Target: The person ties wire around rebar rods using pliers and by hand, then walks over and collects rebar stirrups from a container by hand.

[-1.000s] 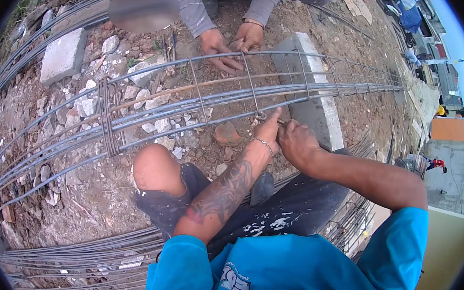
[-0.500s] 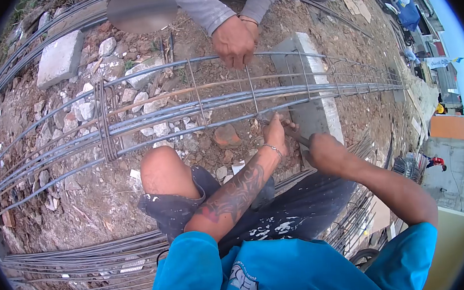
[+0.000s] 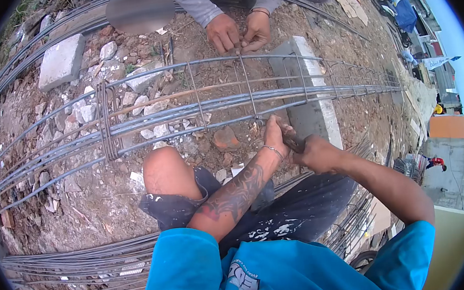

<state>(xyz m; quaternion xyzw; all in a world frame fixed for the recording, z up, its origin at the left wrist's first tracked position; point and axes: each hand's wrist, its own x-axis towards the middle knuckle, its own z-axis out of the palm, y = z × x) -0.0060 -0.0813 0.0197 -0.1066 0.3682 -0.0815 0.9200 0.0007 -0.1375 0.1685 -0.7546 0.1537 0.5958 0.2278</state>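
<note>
My right hand (image 3: 321,154) is wrapped round the handle of a dark metal hand tool (image 3: 296,144). The tool points up and left toward the near bar of a long rebar cage (image 3: 201,109). Just under that bar, my left hand (image 3: 276,134) is closed beside the tool's front end; my fingers hide what they pinch. A thin stirrup (image 3: 247,85) crosses the cage directly above my left hand. At the far bar, a co-worker's two hands (image 3: 239,34) pinch near the stirrup's upper end, with too little detail to tell what they hold.
A concrete block (image 3: 323,112) lies under the cage near my hands. Another block (image 3: 61,61) lies at upper left. Several stirrups (image 3: 106,123) are bunched on the cage. Loose rebar (image 3: 82,263) lies at lower left, and rubble (image 3: 226,137) covers the ground.
The co-worker's hands have moved apart, from being stacked together at the far bar. My right hand and the tool have shifted slightly left, closer to my left hand.
</note>
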